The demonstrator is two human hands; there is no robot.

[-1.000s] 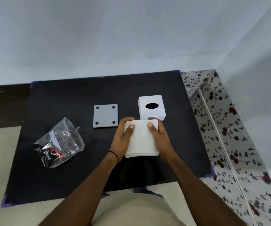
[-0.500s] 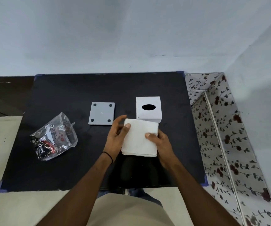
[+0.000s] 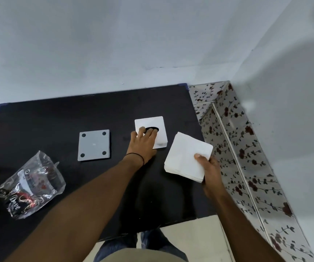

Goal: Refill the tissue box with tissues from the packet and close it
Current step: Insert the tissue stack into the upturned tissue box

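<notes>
Black mat [image 3: 57, 125], tissue box [image 3: 160, 127], tissues [image 3: 184, 156]

A plain room corner, likely in a home, is showing: bare pale blue-grey painted walls [image 3: 152, 35] are meeting above a black matte tabletop mat [image 3: 48, 120], with white floral-patterned sheeting [image 3: 247, 157] lining the side.

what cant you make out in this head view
- Inside of the tissue box: the left hand covers part of its dark opening.
- Print on the empty packet: crumpled, glare, too small.
- Underside of the tissue stack in the right hand: hidden.
</notes>
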